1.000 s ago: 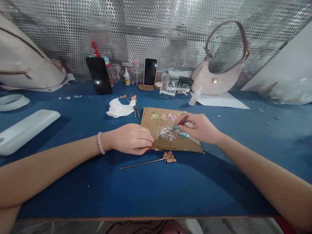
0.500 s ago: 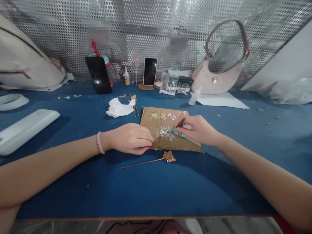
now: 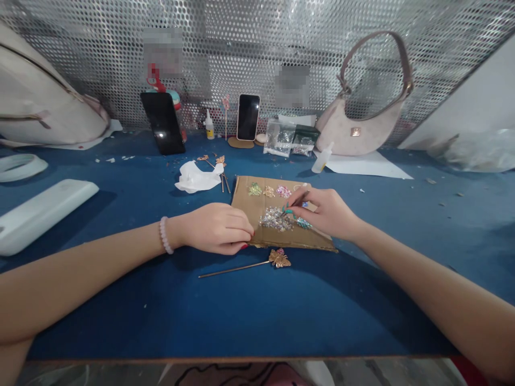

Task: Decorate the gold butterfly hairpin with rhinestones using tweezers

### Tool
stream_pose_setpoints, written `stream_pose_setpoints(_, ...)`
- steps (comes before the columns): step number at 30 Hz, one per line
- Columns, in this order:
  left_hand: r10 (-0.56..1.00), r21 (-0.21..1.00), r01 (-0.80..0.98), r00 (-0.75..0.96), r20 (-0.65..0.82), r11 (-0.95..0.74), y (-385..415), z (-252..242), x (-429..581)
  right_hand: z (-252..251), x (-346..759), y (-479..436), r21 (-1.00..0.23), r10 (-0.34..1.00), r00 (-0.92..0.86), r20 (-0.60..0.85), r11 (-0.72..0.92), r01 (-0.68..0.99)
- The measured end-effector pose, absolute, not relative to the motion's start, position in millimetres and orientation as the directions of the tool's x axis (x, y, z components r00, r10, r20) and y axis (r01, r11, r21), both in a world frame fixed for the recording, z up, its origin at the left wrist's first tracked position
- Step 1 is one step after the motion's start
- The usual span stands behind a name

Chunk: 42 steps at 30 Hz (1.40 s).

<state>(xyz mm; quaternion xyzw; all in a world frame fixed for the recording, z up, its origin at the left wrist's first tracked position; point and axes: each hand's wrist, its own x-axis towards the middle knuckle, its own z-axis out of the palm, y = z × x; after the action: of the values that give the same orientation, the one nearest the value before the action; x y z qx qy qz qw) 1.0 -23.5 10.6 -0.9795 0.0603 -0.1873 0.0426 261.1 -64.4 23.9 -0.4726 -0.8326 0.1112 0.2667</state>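
Observation:
My right hand is closed round a pair of dark tweezers. Their tips point down into a heap of silvery rhinestones on a piece of cardboard. My left hand, fingers together, pinches the cardboard's near left edge. Along the top of the board lie small piles of green, gold and pink stones. Blue stones show partly beside my right hand. In front of the board lies a hairpin with a gold butterfly end.
Crumpled white paper and more hairpin parts lie behind my left hand. Glue bottles, small plastic bags, two phones and a handbag stand along the perforated metal wall. A white case is at left.
The tweezers and the fingertips of my right hand have shifted slightly left and up over the silvery heap. My left hand and the cardboard stay in place.

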Motion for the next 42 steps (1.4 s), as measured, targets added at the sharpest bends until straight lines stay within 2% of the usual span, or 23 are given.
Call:
stream_pose_setpoints(19, -0.13, -0.098, -0.101, 0.924, 0.36, -0.99, -24.1, 11.1, 1.0, 38.5, 262.1, -65.5, -0.359, 0.843, -0.481, 0.241, 0.538, 0.763)
stream_pose_setpoints(34, -0.126, -0.095, -0.097, 0.921, 0.369, -0.991, -22.0, 7.3, 0.7, 27.4, 256.5, -64.3, -0.378, 0.819, -0.416, 0.396, 0.558, 0.739)
stream_pose_setpoints(42, -0.127, -0.102, -0.096, 0.921, 0.369, -0.99, -23.1, 8.0, 0.2, 30.4, 262.8, -63.2, -0.328, 0.831, -0.436, 0.344, 0.542, 0.773)
